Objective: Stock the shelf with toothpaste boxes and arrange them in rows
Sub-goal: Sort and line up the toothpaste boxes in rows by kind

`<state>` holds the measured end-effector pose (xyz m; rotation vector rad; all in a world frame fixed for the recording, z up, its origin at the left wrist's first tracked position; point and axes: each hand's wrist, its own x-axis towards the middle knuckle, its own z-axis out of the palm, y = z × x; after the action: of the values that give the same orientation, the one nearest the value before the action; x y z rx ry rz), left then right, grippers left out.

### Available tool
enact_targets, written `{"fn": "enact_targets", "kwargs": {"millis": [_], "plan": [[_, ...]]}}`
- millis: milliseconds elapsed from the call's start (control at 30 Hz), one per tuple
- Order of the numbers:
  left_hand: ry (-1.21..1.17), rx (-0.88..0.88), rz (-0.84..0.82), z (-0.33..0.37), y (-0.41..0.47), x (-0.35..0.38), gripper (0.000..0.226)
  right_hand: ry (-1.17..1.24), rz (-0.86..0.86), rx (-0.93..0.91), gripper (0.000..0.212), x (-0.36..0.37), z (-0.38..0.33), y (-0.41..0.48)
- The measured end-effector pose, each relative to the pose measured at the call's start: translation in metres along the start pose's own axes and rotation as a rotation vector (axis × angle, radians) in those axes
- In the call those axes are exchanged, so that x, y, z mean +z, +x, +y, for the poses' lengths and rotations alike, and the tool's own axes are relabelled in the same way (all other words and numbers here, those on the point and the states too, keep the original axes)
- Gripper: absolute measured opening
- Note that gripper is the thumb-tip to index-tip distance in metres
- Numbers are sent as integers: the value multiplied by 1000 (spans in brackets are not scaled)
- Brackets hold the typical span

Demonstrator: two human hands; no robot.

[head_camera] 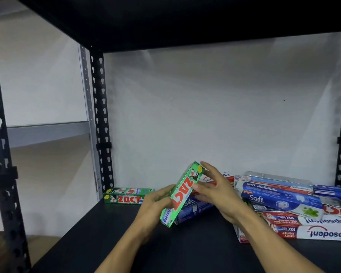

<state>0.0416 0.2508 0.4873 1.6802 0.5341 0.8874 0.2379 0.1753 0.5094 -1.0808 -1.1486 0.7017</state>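
Black shelf (pixel 106 243) — left hand (pixel 153 206), right hand (pixel 218 196) both gripping tilted Zact box (pixel 182 193); pile (pixel 283 201) cropped at right

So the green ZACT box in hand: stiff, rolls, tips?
Probably stiff: the green ZACT box shows straight edges between left hand and right hand. Flat faces, so it likely slides, not rolls, on the shelf. Long and narrow: may tip on end, stable flat like the stacked ZACT boxes.
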Motion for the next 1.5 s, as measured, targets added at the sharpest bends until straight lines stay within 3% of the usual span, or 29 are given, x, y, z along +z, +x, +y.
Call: {"fn": "enact_targets", "kwargs": {"millis": [67,167,367,500,600,733,867,1033,1133,1300,1500], "plan": [[-3,-15,-20,-3,2,-5,67,72,-71,-27,57,1,0,1],[14,-27,12,-4,3,-9,66,99,2,-51,51,5,-1,6],[-156,-10,121,-5,4,-10,58,89,125,-51,65,31,7,10],[-359,-3,249,-5,6,-13,53,-58,-178,-10,48,48,8,-1],[-482,-34,320,-6,7,-19,49,-120,-324,-27,57,57,9,-12],[-560,-87,254,-3,5,-20,38,-342,-224,-150,72,63,14,-18],[-533,-159,218,2,2,-19,39,-433,-213,-280,63,62,13,-22],[-466,-208,185,5,0,-21,41,-510,-245,-292,37,48,21,-19],[-422,-217,144,6,-1,-20,40,-549,-174,-344,31,42,25,-16],[-374,-279,47,8,-5,-16,41,-427,41,-383,58,25,16,-2],[-348,-322,-29,10,-8,-19,41,-423,-213,-228,80,4,3,9]]}}
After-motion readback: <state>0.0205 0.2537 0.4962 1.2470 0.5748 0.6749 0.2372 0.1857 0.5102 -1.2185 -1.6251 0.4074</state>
